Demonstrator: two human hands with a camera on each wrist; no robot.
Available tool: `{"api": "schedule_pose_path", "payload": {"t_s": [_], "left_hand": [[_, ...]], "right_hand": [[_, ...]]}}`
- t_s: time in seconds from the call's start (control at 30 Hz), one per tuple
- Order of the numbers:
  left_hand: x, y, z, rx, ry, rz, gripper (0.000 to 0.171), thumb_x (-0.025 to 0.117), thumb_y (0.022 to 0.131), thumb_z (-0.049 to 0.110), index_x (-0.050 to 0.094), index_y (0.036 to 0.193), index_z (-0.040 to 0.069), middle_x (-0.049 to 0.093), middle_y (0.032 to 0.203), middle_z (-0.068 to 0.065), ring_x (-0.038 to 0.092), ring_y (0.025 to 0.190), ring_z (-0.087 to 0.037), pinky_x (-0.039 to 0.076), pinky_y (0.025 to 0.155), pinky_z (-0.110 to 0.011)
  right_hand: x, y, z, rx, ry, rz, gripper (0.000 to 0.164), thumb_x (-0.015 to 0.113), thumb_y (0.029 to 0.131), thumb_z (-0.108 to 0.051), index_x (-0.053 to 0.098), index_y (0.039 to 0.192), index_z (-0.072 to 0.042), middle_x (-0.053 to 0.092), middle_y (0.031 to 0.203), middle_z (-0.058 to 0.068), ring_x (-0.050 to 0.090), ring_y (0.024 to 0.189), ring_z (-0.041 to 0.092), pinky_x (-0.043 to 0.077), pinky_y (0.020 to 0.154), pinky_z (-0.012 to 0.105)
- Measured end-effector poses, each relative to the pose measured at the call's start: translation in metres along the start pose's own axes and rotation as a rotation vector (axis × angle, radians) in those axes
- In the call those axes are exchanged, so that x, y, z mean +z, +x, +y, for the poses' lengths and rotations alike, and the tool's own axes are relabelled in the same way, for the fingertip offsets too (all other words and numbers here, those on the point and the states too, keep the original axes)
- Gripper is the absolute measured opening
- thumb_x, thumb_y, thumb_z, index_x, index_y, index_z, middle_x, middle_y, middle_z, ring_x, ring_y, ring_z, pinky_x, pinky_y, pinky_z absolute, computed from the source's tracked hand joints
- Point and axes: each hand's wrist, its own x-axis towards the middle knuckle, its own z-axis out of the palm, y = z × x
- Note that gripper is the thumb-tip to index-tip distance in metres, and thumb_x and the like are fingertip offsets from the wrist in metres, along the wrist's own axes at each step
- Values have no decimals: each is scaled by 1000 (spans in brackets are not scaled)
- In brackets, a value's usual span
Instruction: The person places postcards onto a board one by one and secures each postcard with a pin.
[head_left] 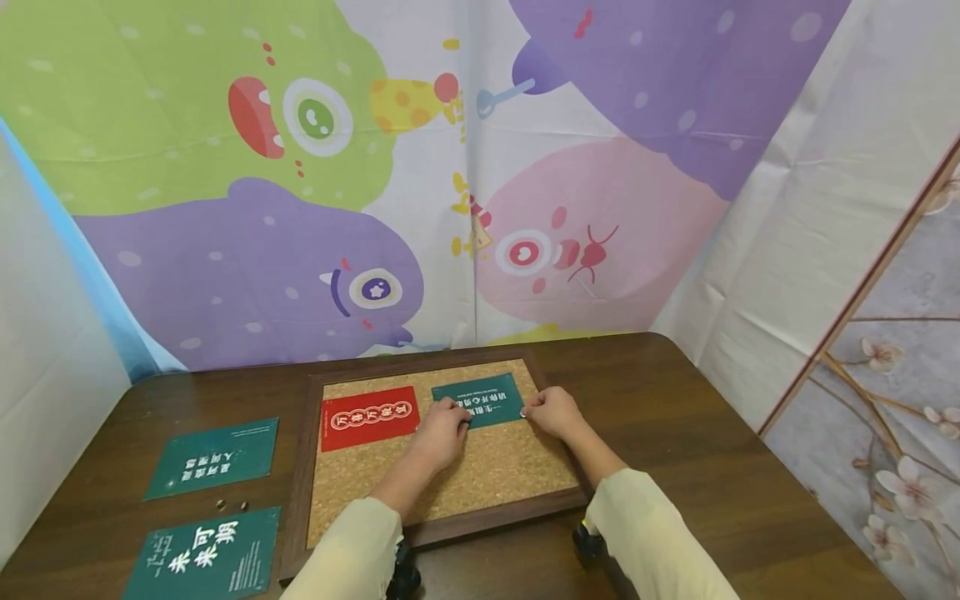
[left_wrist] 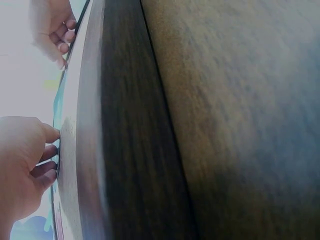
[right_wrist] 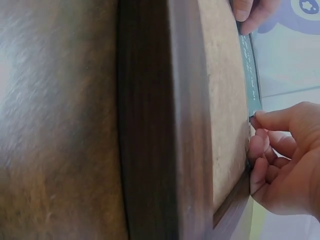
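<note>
A cork board (head_left: 480, 475) in a brown wooden frame lies on the table. On its upper right part lies a green card (head_left: 491, 392) with white writing. My left hand (head_left: 441, 433) rests its fingertips on the card's near left corner, covering part of it. At the near right corner, my right hand (head_left: 553, 412) pinches a small thumbtack (right_wrist: 252, 118) between thumb and forefinger, right at the card's edge. Left of the green card, a red card (head_left: 369, 418) lies flat on the cork.
Two more green cards, one farther (head_left: 213, 460) and one nearer (head_left: 202, 554), lie left of the frame. Between them sit two small thumbtacks (head_left: 221, 504). Behind the brown table (head_left: 622, 375) hangs a cartoon-print curtain (head_left: 435, 167); a floral panel (head_left: 892, 400) stands at the right.
</note>
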Motion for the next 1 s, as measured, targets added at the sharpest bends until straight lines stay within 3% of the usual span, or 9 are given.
{"api": "schedule_pose_path", "payload": {"t_s": [0.17, 0.4, 1.0], "left_hand": [[1, 0, 1, 13, 4, 9, 16, 57, 83, 11, 67, 95, 7, 55, 89, -7, 53, 84, -21, 46, 76, -35], [2, 1, 1, 11, 9, 20, 16, 56, 84, 10, 66, 95, 7, 55, 89, -7, 52, 83, -20, 46, 76, -34], [1, 0, 1, -14, 1, 2, 16, 56, 84, 10, 66, 96, 9, 54, 89, -6, 52, 85, -21, 46, 78, -35]], "right_hand": [[-1, 2, -1, 60, 34, -10, 21, 65, 77, -18, 58, 61, -7, 53, 64, 0, 44, 57, 13, 34, 47, 22], [-1, 4, 0, 77, 34, 10, 17, 66, 76, -20, 66, 78, -3, 63, 83, 6, 51, 68, 15, 40, 53, 23], [-2, 3, 2, 61, 56, -27, 16, 65, 79, -19, 67, 76, -3, 61, 73, 4, 49, 59, 13, 39, 48, 23]]}}
